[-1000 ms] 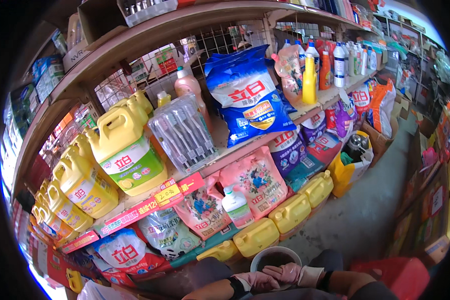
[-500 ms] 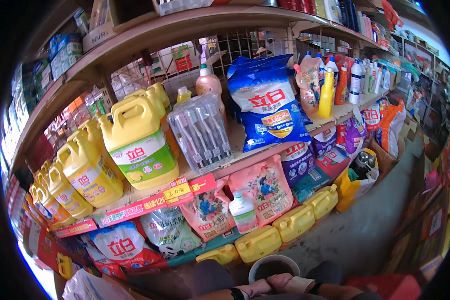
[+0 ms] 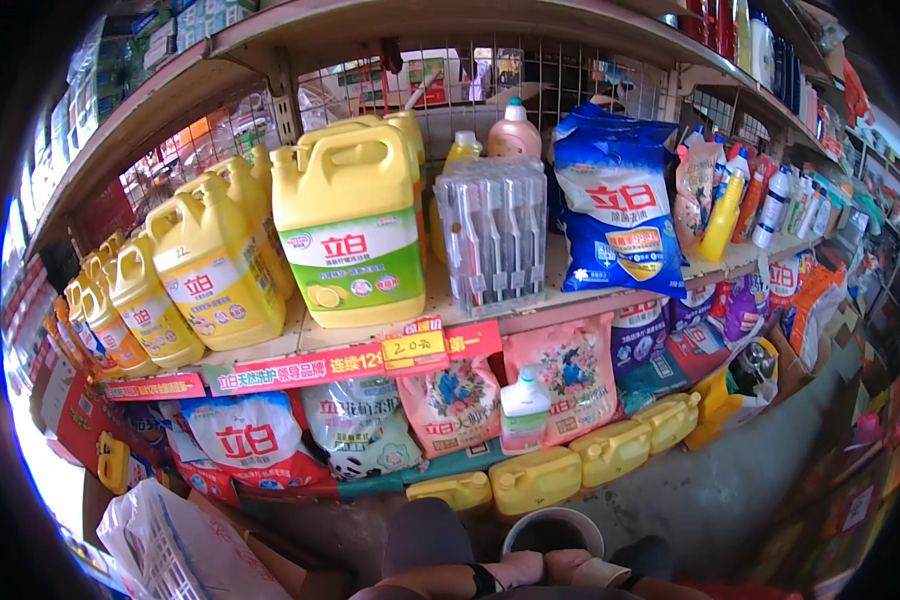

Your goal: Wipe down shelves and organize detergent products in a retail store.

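Low in the picture, my left hand (image 3: pixel 519 569) and my right hand (image 3: pixel 568 565) meet side by side at the near rim of a pale round bucket (image 3: pixel 590 520). Both look closed, with fingers curled in. Whatever they may hold is hidden. The bucket's inside is dark, and its contents are hard to make out. A dark band circles my left wrist, and a pale cuff (image 3: pixel 602 574) covers the right one. My knee (image 3: pixel 425 540) shows left of the bucket.
A shelf (image 3: pixel 310 350) ahead holds yellow jugs (image 3: pixel 355 230), boxed toothbrushes (image 3: pixel 492 235) and a blue detergent bag (image 3: pixel 618 200). Below lie pink bags (image 3: pixel 565 370) and yellow jugs on their sides (image 3: pixel 538 482). A white plastic bag (image 3: pixel 170 545) stands at lower left.
The view has swung left, so the shelf goods sit further right and the white plastic bag shows more. My hands stay together at the bucket's near rim.
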`<state>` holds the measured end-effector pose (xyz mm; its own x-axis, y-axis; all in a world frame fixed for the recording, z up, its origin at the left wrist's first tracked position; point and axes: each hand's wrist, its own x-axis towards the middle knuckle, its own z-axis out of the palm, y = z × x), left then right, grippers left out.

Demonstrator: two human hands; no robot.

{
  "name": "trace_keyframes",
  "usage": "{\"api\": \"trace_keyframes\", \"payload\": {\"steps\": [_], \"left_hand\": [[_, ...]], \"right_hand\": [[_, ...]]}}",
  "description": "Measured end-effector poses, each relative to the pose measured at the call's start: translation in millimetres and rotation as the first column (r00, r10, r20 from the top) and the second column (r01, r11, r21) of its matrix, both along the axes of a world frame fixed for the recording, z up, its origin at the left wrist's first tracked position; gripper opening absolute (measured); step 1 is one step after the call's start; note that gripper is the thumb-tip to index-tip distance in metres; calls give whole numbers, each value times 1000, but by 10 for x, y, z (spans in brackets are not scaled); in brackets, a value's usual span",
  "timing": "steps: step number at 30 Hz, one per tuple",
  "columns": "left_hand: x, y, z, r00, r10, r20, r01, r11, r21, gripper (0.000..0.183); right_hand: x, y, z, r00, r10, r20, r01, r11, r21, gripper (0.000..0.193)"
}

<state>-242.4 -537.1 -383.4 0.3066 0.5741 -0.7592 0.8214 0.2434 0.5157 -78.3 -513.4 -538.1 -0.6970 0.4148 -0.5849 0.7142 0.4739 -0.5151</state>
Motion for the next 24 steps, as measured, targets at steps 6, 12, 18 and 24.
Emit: {"api": "trace_keyframes", "payload": {"steps": [6,12,18,24], "left_hand": [[-94,-21,-48,999,27,34,-29,999,32,31],[-202,59,-136,998,21,62,-24,998,57,33],[-208,3,-113,994,73,85,-79,995,61,35],[-264,73,-180,990,70,123,-80,994,80,38]], "right_hand": [[-34,139,541,998,-70,3,70,998,-4,25],[-10,222,701,994,-111,6,111,994,2,25],[-92,306,643,1000,-16,-7,17,999,39,24],[-169,318,1082,991,-116,66,116,993,11,25]]}}
